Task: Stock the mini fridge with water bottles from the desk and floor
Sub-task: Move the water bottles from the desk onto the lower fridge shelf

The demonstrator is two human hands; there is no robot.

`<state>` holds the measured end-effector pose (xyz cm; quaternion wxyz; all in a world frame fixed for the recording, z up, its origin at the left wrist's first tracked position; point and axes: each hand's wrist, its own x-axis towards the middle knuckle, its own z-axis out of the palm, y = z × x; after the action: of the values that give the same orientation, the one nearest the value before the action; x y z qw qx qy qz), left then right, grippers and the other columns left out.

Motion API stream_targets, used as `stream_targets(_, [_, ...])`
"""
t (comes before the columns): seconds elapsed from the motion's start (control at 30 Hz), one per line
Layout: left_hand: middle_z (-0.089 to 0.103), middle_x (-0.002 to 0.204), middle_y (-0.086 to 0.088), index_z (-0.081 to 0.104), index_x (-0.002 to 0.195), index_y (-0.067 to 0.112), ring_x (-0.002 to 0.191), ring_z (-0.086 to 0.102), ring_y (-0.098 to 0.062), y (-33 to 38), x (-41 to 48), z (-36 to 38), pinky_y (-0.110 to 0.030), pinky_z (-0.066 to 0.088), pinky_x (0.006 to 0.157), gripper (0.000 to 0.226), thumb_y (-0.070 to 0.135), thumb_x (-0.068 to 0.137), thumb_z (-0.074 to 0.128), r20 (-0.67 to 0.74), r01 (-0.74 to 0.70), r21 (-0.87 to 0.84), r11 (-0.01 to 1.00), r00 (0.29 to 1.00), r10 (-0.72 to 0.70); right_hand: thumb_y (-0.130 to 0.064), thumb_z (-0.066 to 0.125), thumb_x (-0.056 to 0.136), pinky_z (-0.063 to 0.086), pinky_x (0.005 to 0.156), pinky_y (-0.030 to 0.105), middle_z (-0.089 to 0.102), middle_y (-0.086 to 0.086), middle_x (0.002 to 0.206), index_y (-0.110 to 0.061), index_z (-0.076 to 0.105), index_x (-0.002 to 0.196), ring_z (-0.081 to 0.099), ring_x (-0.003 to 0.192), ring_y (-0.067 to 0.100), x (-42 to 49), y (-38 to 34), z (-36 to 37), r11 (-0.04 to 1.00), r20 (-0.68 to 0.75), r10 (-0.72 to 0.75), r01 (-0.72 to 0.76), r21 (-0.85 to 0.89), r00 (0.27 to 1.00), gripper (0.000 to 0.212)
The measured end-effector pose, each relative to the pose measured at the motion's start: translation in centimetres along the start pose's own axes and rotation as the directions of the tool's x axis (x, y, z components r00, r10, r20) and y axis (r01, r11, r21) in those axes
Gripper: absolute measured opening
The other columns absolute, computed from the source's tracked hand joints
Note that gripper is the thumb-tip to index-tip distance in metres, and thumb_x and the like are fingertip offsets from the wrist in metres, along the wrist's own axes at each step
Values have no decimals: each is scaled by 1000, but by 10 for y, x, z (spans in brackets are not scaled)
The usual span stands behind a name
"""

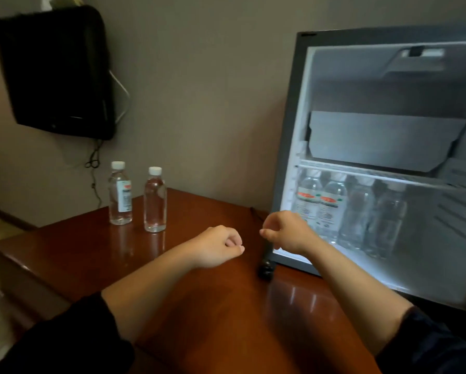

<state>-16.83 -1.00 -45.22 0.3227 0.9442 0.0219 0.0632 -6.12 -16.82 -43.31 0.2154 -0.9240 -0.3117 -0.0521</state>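
In the head view, the left hand (218,247) and the right hand (285,233) are up in the air over the brown bench (199,306). They are close together but not touching. Each grip is curled in like a soft fist, and neither has hold of anything. The right hand is just in front of the open mini fridge (289,117), by its low left corner.

Two water bottles stand on the bench, near the wall and to the left of the hands. The left bottle (120,194) shows a label, and the right bottle (155,201) is just beside it. Both stand straight up and do not seem to touch. They are clear, look full, and have white caps.

Inside the fridge, four bottles (333,209) stand in a row under the shelf (361,176), on its left side. There looks to be room to the right of them.

I think the step now is to fetch a bottle from the bench. The left hand is nearer, so it should open wide and go around the middle of the right bottle. It should squeeze gently, since thin plastic can bend. It should lift straight up so the other bottle does not get knocked over. Then the bottle can go in standing up, next to the last one in the row. No bottles on the floor can be seen here.
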Motion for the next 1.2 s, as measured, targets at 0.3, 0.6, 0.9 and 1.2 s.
stream_targets(0.3, [52,124,-1,51,124,20,114,51,-15,-102,-12,-44,-26,45,90,36,34,91,54,-190,188,-37,981,963,-192,-36,62,86,52,79,35,59,-4,70,-22,64,87,66,84,23,64,-92,57,990,103,-124,115,85,987,13])
stream_targets(0.6, [44,133,-3,44,129,18,110,48,-13,-182,26,-76,-27,45,91,46,29,87,60,-358,211,-240,948,888,-289,-28,62,88,45,93,36,62,10,118,-15,52,127,57,111,28,152,-164,97,967,40,-229,222,129,973,42])
stream_targets(0.9, [35,147,-7,21,144,23,133,39,-27,-222,86,-85,-49,38,107,78,28,82,68,-453,111,-474,874,820,-350,-26,56,93,36,103,36,42,16,141,-13,33,144,43,129,32,218,-205,126,919,-111,-310,327,222,944,58])
stream_targets(1.2, [61,112,-5,44,118,17,105,59,-24,-241,114,-70,-35,47,87,52,37,78,71,-492,109,-496,861,783,-382,-29,56,92,40,91,37,64,9,120,-18,53,125,54,114,34,227,-204,138,924,-196,-303,338,181,933,35])
